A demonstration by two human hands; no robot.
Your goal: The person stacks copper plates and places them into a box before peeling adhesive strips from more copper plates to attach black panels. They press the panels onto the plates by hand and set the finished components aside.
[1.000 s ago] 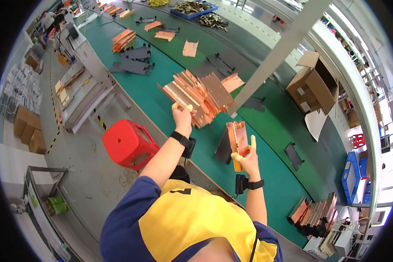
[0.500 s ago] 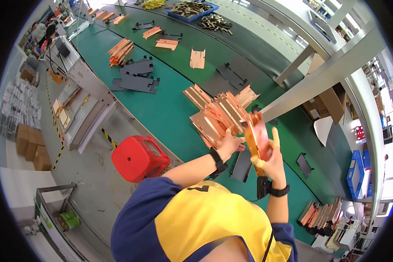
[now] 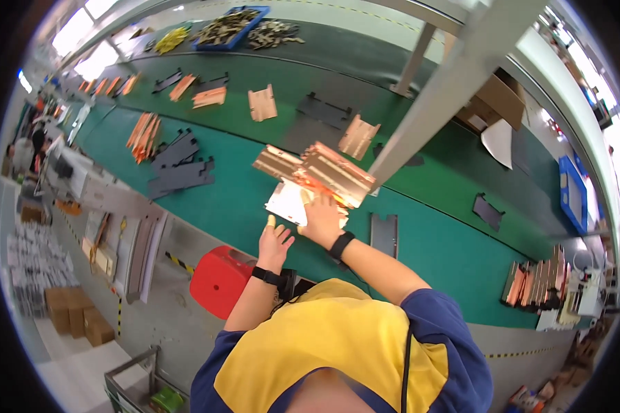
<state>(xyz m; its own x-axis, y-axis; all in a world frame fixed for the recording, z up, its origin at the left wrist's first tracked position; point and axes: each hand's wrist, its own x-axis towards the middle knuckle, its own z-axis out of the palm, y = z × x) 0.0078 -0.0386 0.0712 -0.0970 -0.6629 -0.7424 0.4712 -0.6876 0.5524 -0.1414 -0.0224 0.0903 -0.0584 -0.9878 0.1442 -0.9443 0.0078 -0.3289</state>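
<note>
Copper-coloured plates on the green tabletop, with your right hand at the pile and your left just short of it.
Your right hand reaches onto the near side of the pile of copper-coloured plates, which lies ahead of you on the green tabletop; whether its fingers pinch a plate or merely rest there, you cannot tell. A glaring plate lies at the pile's near left edge, beside these fingers. Your left hand is raised near the table edge, its fingers parted. A dark grey plate lies to the right of your right hand; overlapping dark plates lie farther left.
</note>
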